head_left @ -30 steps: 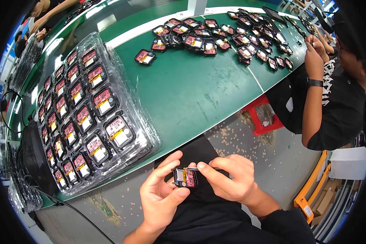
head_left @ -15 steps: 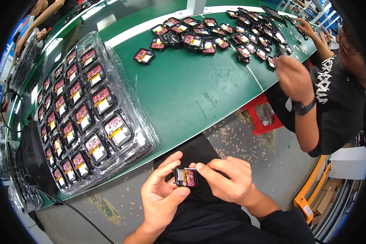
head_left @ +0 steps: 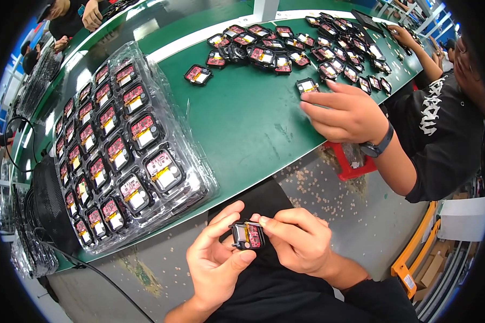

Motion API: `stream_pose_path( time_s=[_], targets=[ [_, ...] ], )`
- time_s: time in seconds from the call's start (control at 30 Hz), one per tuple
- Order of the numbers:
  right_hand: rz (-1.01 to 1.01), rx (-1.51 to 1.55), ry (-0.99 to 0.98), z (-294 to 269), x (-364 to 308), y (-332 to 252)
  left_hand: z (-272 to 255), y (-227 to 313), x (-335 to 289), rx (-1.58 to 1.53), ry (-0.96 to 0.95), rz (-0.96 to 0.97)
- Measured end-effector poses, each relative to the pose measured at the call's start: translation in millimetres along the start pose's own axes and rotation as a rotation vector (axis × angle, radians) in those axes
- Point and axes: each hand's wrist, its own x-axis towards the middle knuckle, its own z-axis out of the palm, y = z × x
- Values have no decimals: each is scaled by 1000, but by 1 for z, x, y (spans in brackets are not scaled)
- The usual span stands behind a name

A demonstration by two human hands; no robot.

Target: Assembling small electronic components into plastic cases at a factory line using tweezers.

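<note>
My left hand holds a small square watch case by its edges, between thumb and fingers, above my lap. The case is black and open-faced, showing a red circuit board, a silvery battery and yellow tape. Close against its upper right edge, my right hand is closed in a pinch. A thin, pale, slender tool juts from those fingertips along the case's edge. Its kind is too small to tell, and the rest is hidden by my fingers.
On the green table, a clear plastic tray at left carries rows of similar cases. A heap of cases lies at the back. At right, a co-worker's hand reaches over a case. A red stool stands below.
The co-worker's hand has moved left and lower over the table, where a case now lies by its fingers. My hands keep nearly the same pose around the watch case.
</note>
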Motion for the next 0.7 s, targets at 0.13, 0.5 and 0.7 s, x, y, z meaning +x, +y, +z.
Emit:
stream_pose_path(
  time_s=[0.13,0.5,0.7],
  targets=[
    [55,28,0,0,-1,-4,2,-3,-1,37,20,4],
    [176,105,-39,-5,2,-6,5,-4,3,78,3,10],
    [142,-30,12,-1,-7,-8,9,-10,1,69,21,39]
  ],
)
